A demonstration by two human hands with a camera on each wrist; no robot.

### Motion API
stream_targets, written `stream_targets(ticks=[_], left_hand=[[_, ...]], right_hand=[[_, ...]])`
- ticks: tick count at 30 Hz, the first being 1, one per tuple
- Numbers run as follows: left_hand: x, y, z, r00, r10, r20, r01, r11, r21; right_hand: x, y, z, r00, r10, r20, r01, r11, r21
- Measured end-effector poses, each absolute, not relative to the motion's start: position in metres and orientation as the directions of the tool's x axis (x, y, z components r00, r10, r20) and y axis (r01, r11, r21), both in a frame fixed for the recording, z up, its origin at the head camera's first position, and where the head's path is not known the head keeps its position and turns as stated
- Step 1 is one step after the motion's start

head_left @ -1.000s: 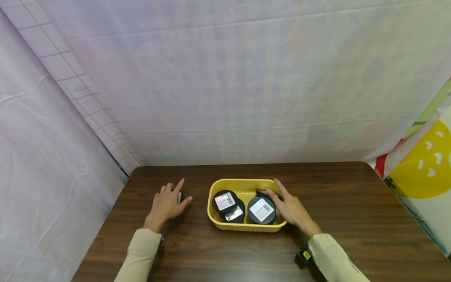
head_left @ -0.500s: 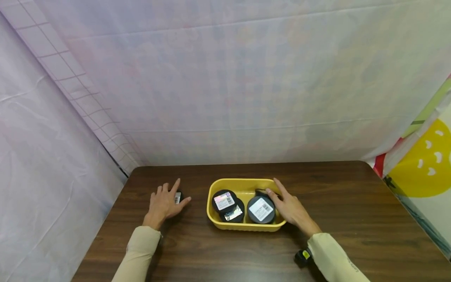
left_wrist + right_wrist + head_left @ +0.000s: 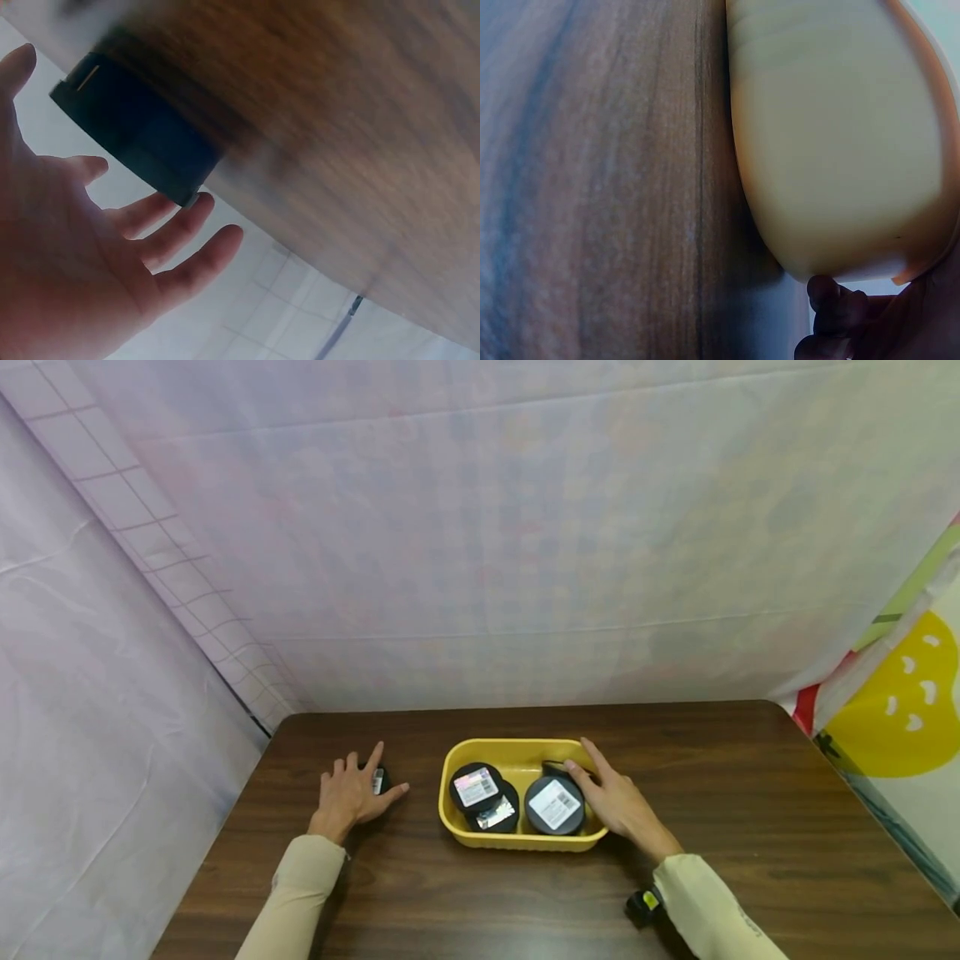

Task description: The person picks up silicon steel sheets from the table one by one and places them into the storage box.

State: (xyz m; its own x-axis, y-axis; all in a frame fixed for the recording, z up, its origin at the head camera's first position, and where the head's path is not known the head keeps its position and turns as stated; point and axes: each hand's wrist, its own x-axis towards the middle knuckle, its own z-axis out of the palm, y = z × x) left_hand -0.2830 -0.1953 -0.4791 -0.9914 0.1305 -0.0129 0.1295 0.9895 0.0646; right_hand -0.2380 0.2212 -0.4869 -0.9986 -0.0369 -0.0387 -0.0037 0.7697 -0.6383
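My left hand (image 3: 347, 797) is spread over a small black round container (image 3: 378, 781) with a white label, on the left of the table. In the left wrist view the container (image 3: 139, 131) has a wider lid, and the fingers lie near its edge without curling round it. Whether they touch it I cannot tell. With thumb inside and fingers outside, my right hand (image 3: 628, 806) grips the right end of a yellow plastic basket (image 3: 517, 842). Two overlapping black round containers (image 3: 474, 787) lie at its left; another, white-labelled container (image 3: 555, 806) lies at its right. A dark thing (image 3: 553, 767) behind it is partly hidden.
The dark wood table (image 3: 480, 902) ends at a pale curtain (image 3: 480, 568) behind, with another pale curtain (image 3: 97, 735) along the left. A black wrist device (image 3: 642, 907) hangs below the right sleeve.
My left hand has shifted slightly left, leaving more of the small container's label showing. My right hand keeps its place on the basket.
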Motion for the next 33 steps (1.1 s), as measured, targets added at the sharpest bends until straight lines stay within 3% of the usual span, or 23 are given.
stream_targets(ticks=[24,33], left_hand=[[-0.288,-0.191,-0.488,-0.995,0.087,-0.047,0.087,0.996,-0.008],[-0.289,-0.19,-0.491,-0.995,0.06,-0.083,0.058,0.998,0.021]], right_hand=[[-0.236,0.222,-0.484,-0.998,-0.038,-0.058,0.009,0.764,-0.645],[-0.236,0.221,-0.485,-0.997,-0.041,-0.061,0.008,0.765,-0.644]])
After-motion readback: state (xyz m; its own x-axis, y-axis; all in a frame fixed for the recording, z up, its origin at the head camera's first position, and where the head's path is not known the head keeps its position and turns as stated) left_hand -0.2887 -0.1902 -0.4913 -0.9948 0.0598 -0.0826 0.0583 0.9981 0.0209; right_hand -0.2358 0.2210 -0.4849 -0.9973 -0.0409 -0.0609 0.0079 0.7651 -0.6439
